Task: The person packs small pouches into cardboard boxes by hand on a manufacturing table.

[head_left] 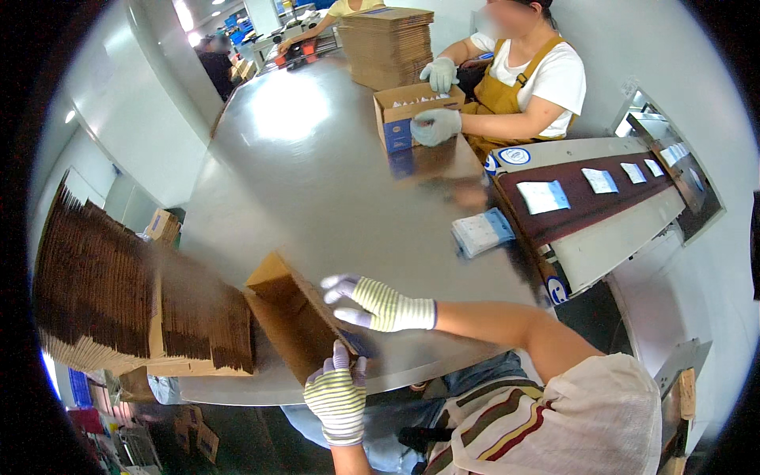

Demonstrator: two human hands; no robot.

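An open cardboard box stands tilted on the near edge of the metal table. My left hand, in a striped glove, pinches its near corner. On the box's right side my right hand, gloved alike, has its fingers apart, with the fingertips close to the rim; whether they touch it I cannot tell. Left of the box rises a tall stack of flattened cartons. To the right, a white and blue packet lies on the table beside the conveyor.
Several similar packets ride on the dark conveyor belt at the right. Across the metal table, a co-worker in gloves holds a carton with packets in it. Behind that carton stands another stack of flattened cartons.
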